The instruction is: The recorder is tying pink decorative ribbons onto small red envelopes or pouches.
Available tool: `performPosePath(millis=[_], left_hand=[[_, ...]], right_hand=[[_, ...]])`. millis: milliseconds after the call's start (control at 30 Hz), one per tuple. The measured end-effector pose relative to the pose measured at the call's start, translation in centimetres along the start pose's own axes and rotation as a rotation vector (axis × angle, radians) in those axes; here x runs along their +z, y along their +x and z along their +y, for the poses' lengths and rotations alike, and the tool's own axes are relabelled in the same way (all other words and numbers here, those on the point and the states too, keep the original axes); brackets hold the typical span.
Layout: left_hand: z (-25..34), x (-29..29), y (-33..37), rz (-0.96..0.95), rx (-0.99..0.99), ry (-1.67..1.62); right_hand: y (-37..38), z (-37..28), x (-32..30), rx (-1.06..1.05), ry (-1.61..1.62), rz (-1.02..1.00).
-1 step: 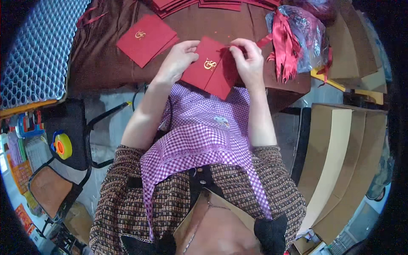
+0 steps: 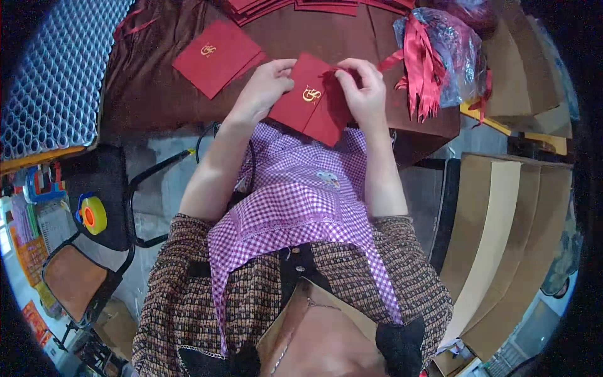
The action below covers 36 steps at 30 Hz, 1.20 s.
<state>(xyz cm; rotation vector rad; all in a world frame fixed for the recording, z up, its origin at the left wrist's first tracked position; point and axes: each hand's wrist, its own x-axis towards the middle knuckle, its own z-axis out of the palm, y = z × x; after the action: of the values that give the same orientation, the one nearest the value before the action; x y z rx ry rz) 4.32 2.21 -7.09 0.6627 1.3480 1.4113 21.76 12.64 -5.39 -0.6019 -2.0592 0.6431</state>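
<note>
A red folded card or envelope with a gold emblem is held slightly tilted at the table's front edge, over my lap. My left hand is closed on its left edge, thumb on the front. At the upper right edge, my right hand pinches what looks like a thin red ribbon against the card; the fingers partly hide it. To the left lies a small stack of matching red cards. Right of my right hand, a bundle of red ribbons hangs over a clear plastic bag.
More red cards lie along the far side of the brown cloth-covered table. A blue honeycomb-patterned sheet stands at the left. Below it are a chair and a yellow tape roll. Cardboard boxes fill the right side.
My right hand has shifted very slightly to the left, and the card has moved a touch with it. My left hand keeps its hold.
</note>
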Motion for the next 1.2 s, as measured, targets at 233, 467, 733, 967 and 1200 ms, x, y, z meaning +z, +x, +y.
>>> performPosePath(millis=[233,467,733,967,1200], left_hand=[[-0.7,-0.5,-0.1,-0.089,0.045,-0.020],[-0.3,-0.4,-0.3,-0.066,0.034,0.073],[-0.3,-0.2,-0.5,0.002,0.048,0.134],[-0.4,-0.3,-0.5,-0.022,0.062,0.124],[-0.9,-0.6,-0.2,-0.002,0.058,0.116]], right_hand=[[-1.1,-0.5,2.8,-0.075,-0.170,-0.009],[-0.8,-0.7,4.1,-0.152,-0.294,-0.007],[-0.8,-0.6,4.3,-0.179,-0.336,-0.031],[-0.7,-0.8,4.3,-0.205,-0.339,-0.031],[-0.7,-1.2,4.8,-0.239,-0.396,-0.025]])
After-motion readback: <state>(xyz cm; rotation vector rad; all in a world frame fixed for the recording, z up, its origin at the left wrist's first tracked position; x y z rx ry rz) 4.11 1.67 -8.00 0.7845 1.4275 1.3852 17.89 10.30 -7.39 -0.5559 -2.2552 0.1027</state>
